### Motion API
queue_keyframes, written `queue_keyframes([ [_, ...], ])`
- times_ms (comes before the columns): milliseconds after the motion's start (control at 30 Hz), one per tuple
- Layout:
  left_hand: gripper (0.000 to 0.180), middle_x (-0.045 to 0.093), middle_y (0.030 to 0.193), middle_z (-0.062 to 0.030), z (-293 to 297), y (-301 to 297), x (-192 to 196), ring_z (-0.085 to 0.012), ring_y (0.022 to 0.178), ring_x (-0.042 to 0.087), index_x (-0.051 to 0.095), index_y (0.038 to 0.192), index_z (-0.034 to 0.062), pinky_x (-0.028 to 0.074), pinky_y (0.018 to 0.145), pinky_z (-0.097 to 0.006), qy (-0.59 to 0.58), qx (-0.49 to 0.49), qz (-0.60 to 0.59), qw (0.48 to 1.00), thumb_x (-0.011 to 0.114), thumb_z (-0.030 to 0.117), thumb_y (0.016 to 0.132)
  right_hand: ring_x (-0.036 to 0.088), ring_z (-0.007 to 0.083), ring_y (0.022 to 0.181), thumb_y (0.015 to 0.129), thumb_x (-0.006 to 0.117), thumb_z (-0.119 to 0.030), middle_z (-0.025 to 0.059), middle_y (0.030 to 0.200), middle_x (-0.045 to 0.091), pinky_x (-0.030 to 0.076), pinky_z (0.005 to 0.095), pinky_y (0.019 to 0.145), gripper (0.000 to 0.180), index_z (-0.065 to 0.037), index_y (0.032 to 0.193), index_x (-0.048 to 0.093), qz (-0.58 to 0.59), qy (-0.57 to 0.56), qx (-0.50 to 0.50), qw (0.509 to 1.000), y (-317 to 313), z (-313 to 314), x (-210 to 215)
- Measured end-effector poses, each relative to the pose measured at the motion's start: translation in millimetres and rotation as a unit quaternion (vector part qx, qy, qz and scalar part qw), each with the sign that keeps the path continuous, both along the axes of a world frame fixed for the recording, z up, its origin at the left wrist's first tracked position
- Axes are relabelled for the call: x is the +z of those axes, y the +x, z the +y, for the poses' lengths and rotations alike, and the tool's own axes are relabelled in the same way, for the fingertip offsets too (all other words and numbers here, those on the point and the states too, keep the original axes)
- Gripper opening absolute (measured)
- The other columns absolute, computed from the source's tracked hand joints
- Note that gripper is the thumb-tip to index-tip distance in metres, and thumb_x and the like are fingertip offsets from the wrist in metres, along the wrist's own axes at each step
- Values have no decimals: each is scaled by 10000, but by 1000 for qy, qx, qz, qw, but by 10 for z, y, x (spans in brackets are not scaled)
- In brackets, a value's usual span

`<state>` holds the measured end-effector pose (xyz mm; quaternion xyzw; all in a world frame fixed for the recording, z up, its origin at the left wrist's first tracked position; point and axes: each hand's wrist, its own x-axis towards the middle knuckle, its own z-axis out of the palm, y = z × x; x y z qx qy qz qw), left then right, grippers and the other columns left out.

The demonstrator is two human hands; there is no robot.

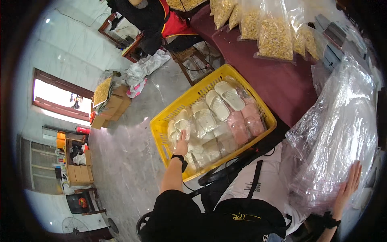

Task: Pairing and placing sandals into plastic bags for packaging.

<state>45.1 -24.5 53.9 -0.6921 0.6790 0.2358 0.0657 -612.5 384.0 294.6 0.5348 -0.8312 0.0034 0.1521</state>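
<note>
A yellow plastic basket (161, 147) in the middle holds several pairs of slippers in clear wrapping. White slippers (217, 105) lie along its far side, and pink slippers (238, 128) toward its right end. My left hand (181, 146) reaches into the basket's left end, fingers stretched out against a white slipper (182, 120). It does not visibly grip anything. At the right, my right hand (349, 186) rests with straight fingers on a large pile of clear plastic bags (326, 149).
Several clear bags of yellow pieces (276, 38) stand on a dark red table (262, 76) beyond the basket. A person in dark clothing (151, 24) is at the far left of it. Cardboard boxes (115, 107) and a white sack (145, 66) sit on the grey floor.
</note>
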Motion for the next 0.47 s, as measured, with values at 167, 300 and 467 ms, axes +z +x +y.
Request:
queue_keyframes([
  [167,854,55,1719,-5,158,-104,-463,-393,1537,203,20,1641,185,268,1222,-566,-47,-8,-17,999,451,-27,935,244,296,1546,1099,234,-503,96,1643,347,187,482,1240,627,-120,1561,415,-1,38,-12,999,7,-59,72],
  [300,911,40,1711,-126,78,-23,-720,-535,1518,78,41,1631,75,432,1077,-660,74,-58,-289,953,557,-21,888,230,295,1550,1105,243,-470,107,1650,328,170,476,1244,605,-112,1565,405,-8,32,-4,999,-22,-145,74],
  [467,764,110,1639,-336,-247,-1124,-494,-548,1514,47,300,1570,-20,413,1052,-717,170,-286,-354,874,638,175,913,205,308,1562,987,426,-194,127,1652,329,84,496,1249,576,-118,1558,428,-80,2,-95,992,98,75,142],
])
